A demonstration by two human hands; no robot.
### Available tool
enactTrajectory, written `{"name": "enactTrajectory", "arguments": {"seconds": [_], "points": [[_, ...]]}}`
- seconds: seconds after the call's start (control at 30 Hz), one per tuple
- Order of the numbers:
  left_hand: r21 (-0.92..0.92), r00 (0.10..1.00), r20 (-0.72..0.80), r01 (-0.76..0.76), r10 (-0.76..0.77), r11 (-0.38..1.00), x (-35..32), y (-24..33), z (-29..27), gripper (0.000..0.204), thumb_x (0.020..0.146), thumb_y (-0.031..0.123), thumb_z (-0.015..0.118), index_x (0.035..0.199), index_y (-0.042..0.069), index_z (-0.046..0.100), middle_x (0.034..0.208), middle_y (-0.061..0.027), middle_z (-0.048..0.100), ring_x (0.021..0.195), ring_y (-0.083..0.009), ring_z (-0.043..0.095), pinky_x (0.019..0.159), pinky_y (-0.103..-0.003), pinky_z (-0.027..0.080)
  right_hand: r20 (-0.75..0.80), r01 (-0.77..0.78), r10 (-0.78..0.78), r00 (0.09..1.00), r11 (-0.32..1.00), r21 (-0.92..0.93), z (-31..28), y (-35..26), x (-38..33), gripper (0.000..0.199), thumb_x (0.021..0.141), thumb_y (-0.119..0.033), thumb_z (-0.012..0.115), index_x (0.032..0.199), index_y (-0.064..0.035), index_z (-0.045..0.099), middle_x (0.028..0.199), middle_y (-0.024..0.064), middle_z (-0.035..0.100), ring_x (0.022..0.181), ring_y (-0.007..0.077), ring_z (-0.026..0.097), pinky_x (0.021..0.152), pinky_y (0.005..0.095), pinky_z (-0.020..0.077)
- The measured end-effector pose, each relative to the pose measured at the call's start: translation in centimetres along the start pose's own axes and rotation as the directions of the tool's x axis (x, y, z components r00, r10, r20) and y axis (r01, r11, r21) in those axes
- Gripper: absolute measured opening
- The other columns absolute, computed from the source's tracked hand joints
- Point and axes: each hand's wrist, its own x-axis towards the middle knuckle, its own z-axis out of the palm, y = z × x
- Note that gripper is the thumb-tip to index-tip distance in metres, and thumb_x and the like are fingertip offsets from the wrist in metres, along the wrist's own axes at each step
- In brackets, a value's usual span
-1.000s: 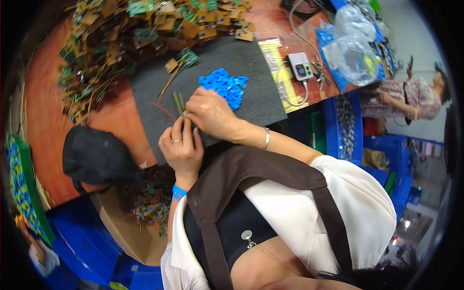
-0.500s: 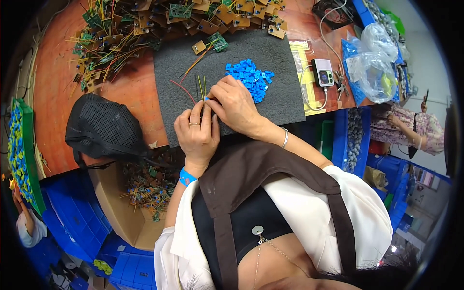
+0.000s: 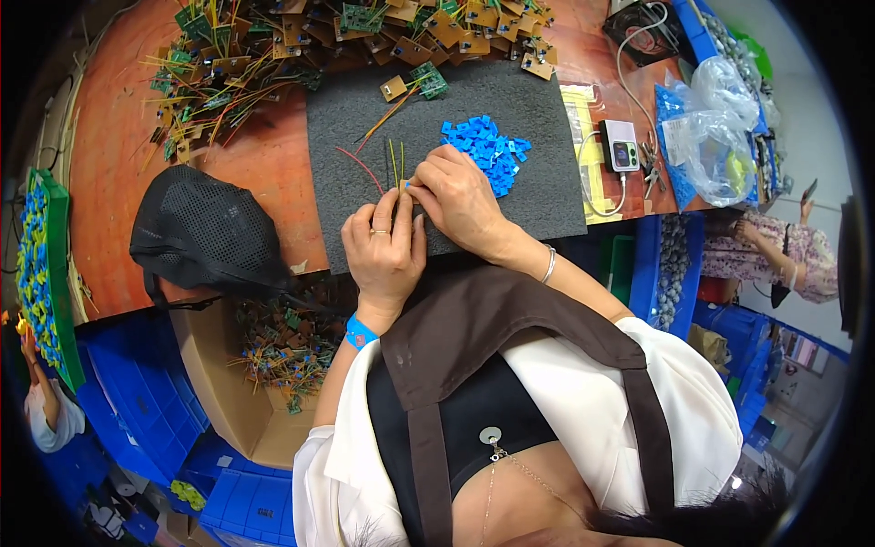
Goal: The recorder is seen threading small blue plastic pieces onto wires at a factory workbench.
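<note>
Over the dark grey foam mat [image 3: 556,173], both my hands meet, fingers closed. Between the fingers of my left hand [image 3: 385,253] is a small wired circuit board, mostly hidden; its thin red, black and yellow wires [image 3: 395,159] spread away from me. My right hand [image 3: 458,196] pinches a small blue plastic piece [image 3: 409,184] against it, with only a speck of blue showing. A heap of similar blue pieces [image 3: 489,150] lies just beyond that hand. Farther off on the mat rests another wired pair, a green board [image 3: 428,80] and a small tan board [image 3: 393,88].
A large pile of wired boards [image 3: 374,36] covers the far side. At left sits a black mesh cap [image 3: 208,232], above a cardboard box [image 3: 214,383] of boards. A small cabled device [image 3: 620,146], keys [image 3: 653,169] and plastic bags [image 3: 715,150] are at right. Other people are nearby.
The whole view has shifted slightly, so the table appears farther right. My hands stay together in nearly the same pose, with the right fingers still pinching at the left fingertips.
</note>
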Motion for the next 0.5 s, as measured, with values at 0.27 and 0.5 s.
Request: {"name": "enactTrajectory", "arguments": {"seconds": [0.27, 0.5], "points": [[-0.435, 0.981, -0.086, 0.121, -0.175, 0.892, -1.1, -0.5, -1.4, 0.024, 0.086, 0.003, 0.071, 0.11, 0.001, 0.072, 0.108, -0.0111, 0.071, 0.098, -0.0299, 0.064, 0.09, -0.043, 0.05, -0.076, -0.03, 0.024, 0.997, 0.996, -0.079, -2.6, 1.2, 1.2, 0.022, 0.082, -0.012, 0.076, 0.101, -0.0036, 0.07, 0.101, 0.0133, 0.067, 0.1, 0.0329, 0.062, 0.087, 0.0423, 0.0502], [-0.432, 0.783, -0.005, 0.559, -0.622, 0.708, -3.8, -3.0, -13.0, 0.021, 0.101, 0.0, 0.056, 0.116, -0.004, 0.07, 0.09, -0.004, 0.07, 0.079, -0.007, 0.06, 0.07, -0.024, 0.049, -0.046, -0.048, 0.037, 0.998, 0.963, -0.264, -2.2, 3.6, 0.7, 0.042, 0.086, -0.018, 0.075, 0.124, -0.0042, 0.065, 0.134, 0.0163, 0.061, 0.127, 0.0362, 0.056, 0.107, 0.046, 0.0448]]}}
